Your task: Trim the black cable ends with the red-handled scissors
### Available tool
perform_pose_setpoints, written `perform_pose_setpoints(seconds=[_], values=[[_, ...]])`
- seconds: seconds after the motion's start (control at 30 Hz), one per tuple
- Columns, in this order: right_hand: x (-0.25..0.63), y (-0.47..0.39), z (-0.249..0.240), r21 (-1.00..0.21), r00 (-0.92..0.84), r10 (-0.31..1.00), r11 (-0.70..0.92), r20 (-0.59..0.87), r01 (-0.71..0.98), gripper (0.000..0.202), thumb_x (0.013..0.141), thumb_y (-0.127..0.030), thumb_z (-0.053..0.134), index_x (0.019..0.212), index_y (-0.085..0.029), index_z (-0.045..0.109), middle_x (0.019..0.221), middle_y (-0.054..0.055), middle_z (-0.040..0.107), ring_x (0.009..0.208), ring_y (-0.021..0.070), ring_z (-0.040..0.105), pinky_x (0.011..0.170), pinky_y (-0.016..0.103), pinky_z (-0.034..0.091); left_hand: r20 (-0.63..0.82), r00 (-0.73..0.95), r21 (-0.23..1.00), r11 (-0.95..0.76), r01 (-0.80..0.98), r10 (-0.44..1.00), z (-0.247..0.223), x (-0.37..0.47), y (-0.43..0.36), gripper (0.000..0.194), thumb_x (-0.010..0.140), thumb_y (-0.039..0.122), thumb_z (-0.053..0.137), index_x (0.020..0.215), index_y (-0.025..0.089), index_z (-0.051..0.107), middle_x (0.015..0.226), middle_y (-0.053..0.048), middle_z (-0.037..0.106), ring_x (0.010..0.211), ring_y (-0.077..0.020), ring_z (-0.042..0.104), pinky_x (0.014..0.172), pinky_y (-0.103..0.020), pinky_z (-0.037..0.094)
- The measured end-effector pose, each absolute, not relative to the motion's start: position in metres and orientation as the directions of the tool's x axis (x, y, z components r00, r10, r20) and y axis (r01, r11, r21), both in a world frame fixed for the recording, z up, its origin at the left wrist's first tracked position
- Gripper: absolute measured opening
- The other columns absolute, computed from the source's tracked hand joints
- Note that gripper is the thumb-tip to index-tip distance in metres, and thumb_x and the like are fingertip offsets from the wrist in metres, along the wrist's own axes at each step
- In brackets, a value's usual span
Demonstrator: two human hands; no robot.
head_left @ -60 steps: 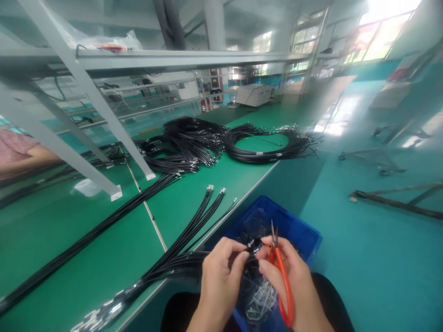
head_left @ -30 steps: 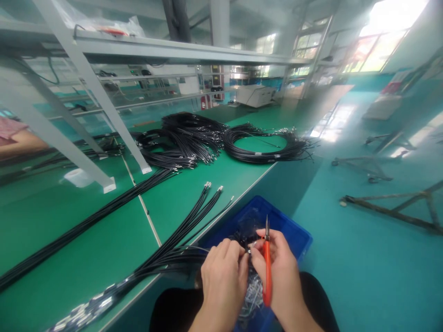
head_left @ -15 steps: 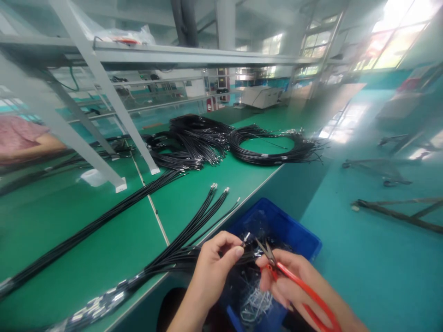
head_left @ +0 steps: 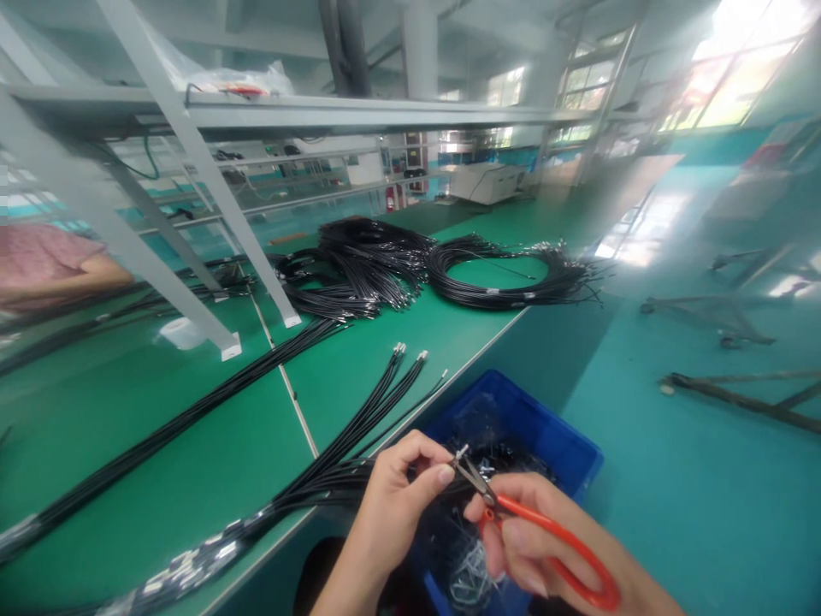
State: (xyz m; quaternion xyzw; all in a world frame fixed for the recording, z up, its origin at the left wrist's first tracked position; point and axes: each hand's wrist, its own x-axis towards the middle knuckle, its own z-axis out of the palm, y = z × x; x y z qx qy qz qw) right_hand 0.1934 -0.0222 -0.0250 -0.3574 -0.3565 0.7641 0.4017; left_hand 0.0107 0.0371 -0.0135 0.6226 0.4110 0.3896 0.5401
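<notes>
My left hand (head_left: pixel 398 496) pinches a black cable near its end, and the cable's small silver tip (head_left: pixel 463 451) sticks out past the thumb and forefinger. My right hand (head_left: pixel 535 522) is closed round red-handled scissors (head_left: pixel 581 552). Their narrow blades point left and meet the cable end just beside my left fingertips; whether they touch the tip or the cable is too small to tell. A bundle of black cables (head_left: pixel 359 423) with silver ends lies on the green table along my left wrist. Clear wrapping (head_left: pixel 198 560) binds this bundle at the lower left.
Below my hands stands a blue bin (head_left: pixel 568 449) with clear bags and white scraps. Coiled black cables (head_left: pixel 493 295) lie farther back on the green table (head_left: pixel 359 355). Grey shelf posts (head_left: pixel 211 184) rise at the left, with a person (head_left: pixel 51 261) behind them.
The scissors have moved left, their blades now at the cable end and closer together. My left hand stays nearly in place. The view has shifted slightly.
</notes>
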Motion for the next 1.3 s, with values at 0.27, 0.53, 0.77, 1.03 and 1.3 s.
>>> perform_pose_setpoints(seconds=[0.27, 0.53, 0.77, 1.03, 1.3], values=[[0.194, -0.016, -0.009, -0.838, -0.423, 0.86, -0.437, -0.284, -0.327, 0.036, 0.071, -0.036, 0.067, 0.096, -0.011, 0.059, 0.069, 0.007, 0.067, 0.041, 0.0038, 0.041, 0.041, 0.018, 0.025, 0.085, 0.366, 0.985, -0.133, 0.109, 0.927, -0.015, 0.011, 0.037, 0.011, 0.078, 0.027, 0.063, 0.073, 0.017, 0.064, 0.07, 0.0, 0.054, 0.067, -0.0145, 0.048, 0.063, -0.024, 0.036], [0.197, -0.012, -0.02, -0.835, -0.497, 0.826, -0.454, -0.264, -0.311, 0.033, 0.074, -0.036, 0.067, 0.095, -0.012, 0.057, 0.062, 0.005, 0.067, 0.03, 0.0014, 0.041, 0.029, 0.012, 0.026, 0.125, 0.38, 0.976, -0.182, 0.116, 0.917, -0.017, 0.009, 0.038, 0.01, 0.079, 0.027, 0.063, 0.076, 0.018, 0.064, 0.071, 0.0, 0.055, 0.069, -0.0148, 0.049, 0.065, -0.025, 0.036], [0.197, -0.014, -0.026, -0.883, -0.502, 0.799, -0.451, -0.332, -0.134, 0.034, 0.069, -0.037, 0.071, 0.089, -0.013, 0.057, 0.059, 0.001, 0.065, 0.029, -0.0003, 0.039, 0.03, 0.011, 0.028, 0.105, 0.379, 0.984, -0.152, 0.096, 0.92, -0.019, 0.008, 0.039, 0.011, 0.079, 0.029, 0.063, 0.075, 0.018, 0.064, 0.072, 0.0, 0.054, 0.069, -0.0151, 0.048, 0.065, -0.025, 0.035], [0.2, -0.016, -0.022, -0.866, -0.533, 0.807, -0.436, -0.255, -0.245, 0.044, 0.07, -0.045, 0.069, 0.096, -0.011, 0.058, 0.064, 0.004, 0.064, 0.036, 0.0003, 0.037, 0.036, 0.015, 0.023, 0.06, 0.383, 0.995, -0.085, 0.051, 0.922, -0.016, 0.005, 0.039, 0.013, 0.079, 0.029, 0.062, 0.074, 0.017, 0.063, 0.072, 0.0, 0.055, 0.069, -0.0144, 0.046, 0.066, -0.024, 0.035], [0.194, -0.016, -0.027, -0.86, -0.46, 0.863, -0.385, -0.208, -0.334, 0.044, 0.067, -0.047, 0.07, 0.094, -0.014, 0.058, 0.06, 0.001, 0.061, 0.034, 0.0008, 0.033, 0.034, 0.015, 0.022, 0.028, 0.379, 0.999, -0.037, 0.016, 0.925, -0.015, 0.006, 0.036, 0.013, 0.078, 0.027, 0.062, 0.073, 0.016, 0.062, 0.068, 0.002, 0.053, 0.066, -0.0127, 0.044, 0.063, -0.023, 0.034]])
